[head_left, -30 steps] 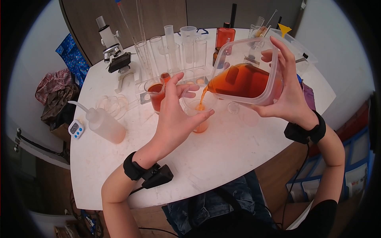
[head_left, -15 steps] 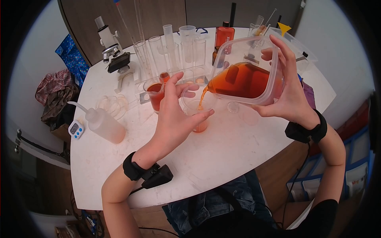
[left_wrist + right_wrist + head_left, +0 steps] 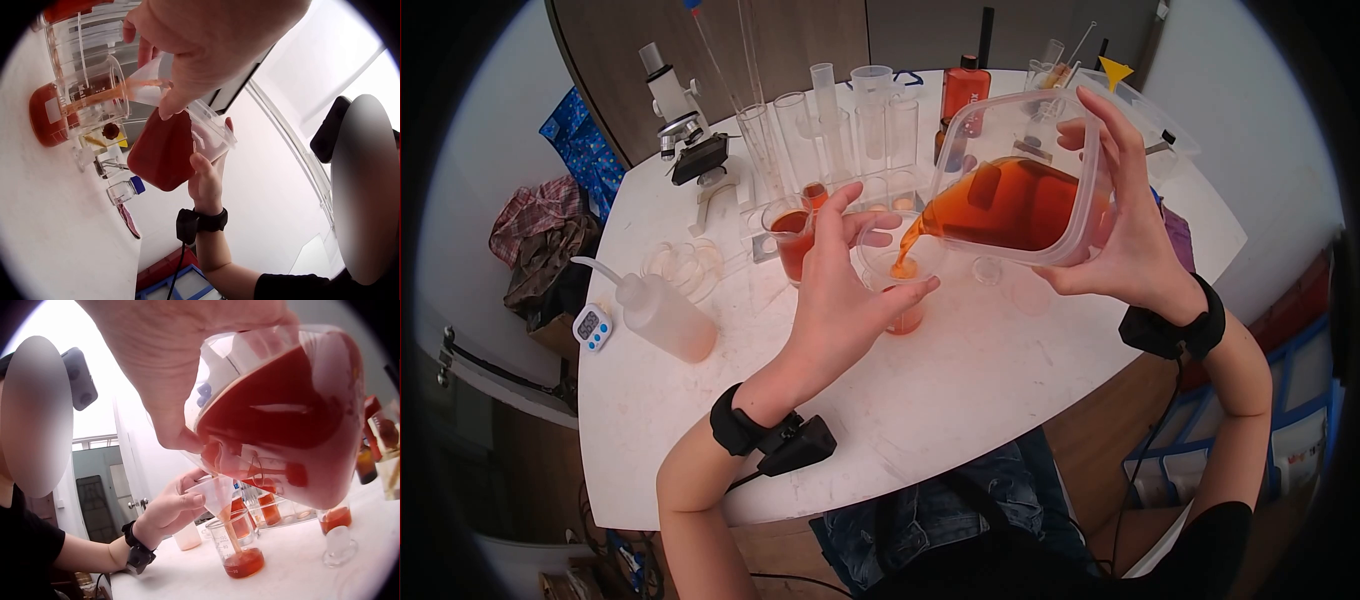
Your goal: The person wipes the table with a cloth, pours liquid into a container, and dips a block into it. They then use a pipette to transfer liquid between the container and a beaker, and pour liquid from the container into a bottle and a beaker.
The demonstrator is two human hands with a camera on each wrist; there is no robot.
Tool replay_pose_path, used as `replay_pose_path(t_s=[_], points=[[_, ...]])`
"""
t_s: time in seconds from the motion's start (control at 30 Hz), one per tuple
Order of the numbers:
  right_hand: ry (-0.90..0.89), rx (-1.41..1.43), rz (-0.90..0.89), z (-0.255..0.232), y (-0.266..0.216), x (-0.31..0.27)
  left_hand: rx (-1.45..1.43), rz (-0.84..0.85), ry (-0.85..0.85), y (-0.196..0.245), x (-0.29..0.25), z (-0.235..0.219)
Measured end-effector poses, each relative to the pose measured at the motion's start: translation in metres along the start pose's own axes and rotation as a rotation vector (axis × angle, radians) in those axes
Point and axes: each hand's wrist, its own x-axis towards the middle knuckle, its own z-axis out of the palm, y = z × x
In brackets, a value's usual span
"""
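A clear plastic tub (image 3: 1015, 210) of red-orange liquid tilts toward the left, gripped at its side by my right hand (image 3: 1135, 225). From its corner a stream runs into a translucent funnel (image 3: 217, 494), whose rim my left hand (image 3: 830, 280) holds between thumb and fingers. Below the funnel stands a graduated glass beaker (image 3: 240, 559), upright on the table, with liquid in its lower part. In the left wrist view the stream continues down inside the beaker (image 3: 81, 103). My left hand and the funnel partly cover the beaker in the head view.
Left of the hands stand a second beaker of red liquid (image 3: 789, 245), a wash bottle (image 3: 668, 318) and a timer (image 3: 591, 326). Behind are a microscope (image 3: 690, 135), a rack of tubes (image 3: 825, 130) and a red bottle (image 3: 967, 90). A small stopper (image 3: 988, 270) lies under the tub.
The stream from the tub looks thinner half a second ago and is thicker now. Both hands stay almost in place, the funnel too.
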Motion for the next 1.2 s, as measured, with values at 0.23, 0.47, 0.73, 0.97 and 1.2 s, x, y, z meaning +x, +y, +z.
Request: replay_pose_path(t_s=[0.23,0.47,0.73,0.97,1.2], points=[[-0.001,-0.006,0.002,-0.0002,0.0008,0.0003,-0.007,-0.006,0.0,0.0,-0.0004,-0.0004],[-0.002,-0.007,-0.015,0.0001,0.0022,0.0011,-0.006,-0.035,0.0,0.0023,-0.0004,-0.0015],[-0.009,-0.006,-0.012,-0.0009,-0.0002,0.003,-0.007,-0.014,-0.006,0.0012,-0.0002,-0.0016],[-0.011,-0.012,-0.023,-0.0013,0.0001,0.003,0.008,-0.027,-0.012,0.0035,-0.0003,-0.0015],[-0.011,-0.015,-0.014,-0.0026,-0.0026,0.0032,-0.035,-0.012,-0.011,0.001,-0.0004,-0.0009]])
